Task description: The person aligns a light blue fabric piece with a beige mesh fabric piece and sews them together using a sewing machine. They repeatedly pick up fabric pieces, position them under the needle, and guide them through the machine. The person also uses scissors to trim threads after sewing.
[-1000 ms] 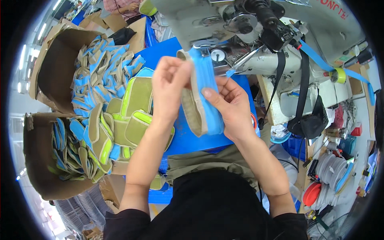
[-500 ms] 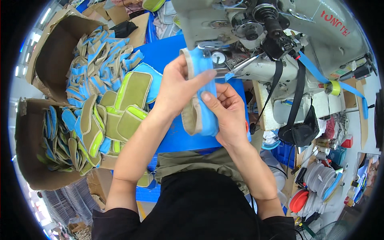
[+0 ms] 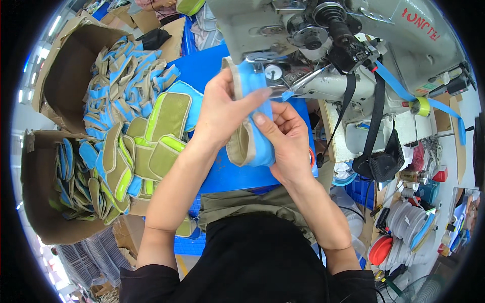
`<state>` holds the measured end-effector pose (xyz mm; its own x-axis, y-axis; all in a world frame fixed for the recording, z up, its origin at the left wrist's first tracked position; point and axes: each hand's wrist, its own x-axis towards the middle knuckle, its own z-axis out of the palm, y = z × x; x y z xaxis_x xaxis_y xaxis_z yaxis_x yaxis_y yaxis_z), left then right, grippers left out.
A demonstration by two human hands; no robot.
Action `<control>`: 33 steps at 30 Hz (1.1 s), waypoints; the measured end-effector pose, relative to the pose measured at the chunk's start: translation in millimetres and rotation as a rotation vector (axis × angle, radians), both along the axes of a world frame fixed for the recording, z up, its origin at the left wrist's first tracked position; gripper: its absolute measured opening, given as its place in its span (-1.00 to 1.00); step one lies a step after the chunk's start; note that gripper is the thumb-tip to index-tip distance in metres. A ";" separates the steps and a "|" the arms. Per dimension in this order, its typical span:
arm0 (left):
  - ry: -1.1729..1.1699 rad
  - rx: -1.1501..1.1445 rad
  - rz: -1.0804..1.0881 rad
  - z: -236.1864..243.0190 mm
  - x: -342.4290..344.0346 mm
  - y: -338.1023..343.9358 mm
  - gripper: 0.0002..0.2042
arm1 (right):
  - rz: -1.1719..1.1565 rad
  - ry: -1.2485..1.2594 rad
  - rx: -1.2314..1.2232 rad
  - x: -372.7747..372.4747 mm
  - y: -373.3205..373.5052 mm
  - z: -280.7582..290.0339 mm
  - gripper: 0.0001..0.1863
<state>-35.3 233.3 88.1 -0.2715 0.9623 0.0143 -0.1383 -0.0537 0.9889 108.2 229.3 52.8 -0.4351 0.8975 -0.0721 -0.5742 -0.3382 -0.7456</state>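
A looped blue and beige fabric band [image 3: 242, 146] hangs under the head of a grey industrial sewing machine [image 3: 257, 30], its top beside the presser foot. My left hand [image 3: 227, 106] is closed on the band's upper part, thumb across the blue side. My right hand [image 3: 287, 136] grips its right edge lower down, with fingers curled and thumb on the blue fabric. Blue tape [image 3: 394, 81] runs from the machine past a yellow-green roll [image 3: 418, 106] on the right. A blue work surface [image 3: 217, 177] lies beneath my hands.
Cardboard boxes [image 3: 55, 70] on the left hold piled blue-beige bands [image 3: 116, 91] and olive-green, lime-edged pads [image 3: 169, 116]. A black bag [image 3: 381, 161] hangs from the machine. Reels [image 3: 404, 227] and tools crowd the right side. Part of a person in pink [image 3: 154, 5] shows at the back.
My left hand has moved its thumb across to the blue side of the band. Both hands keep hold; in the last half second the band has shifted slightly up and left.
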 end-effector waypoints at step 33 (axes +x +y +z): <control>-0.004 0.043 0.010 2.6 0.4 6.9 -0.63 | -0.058 0.018 0.032 -8.2 5.7 1.2 -0.71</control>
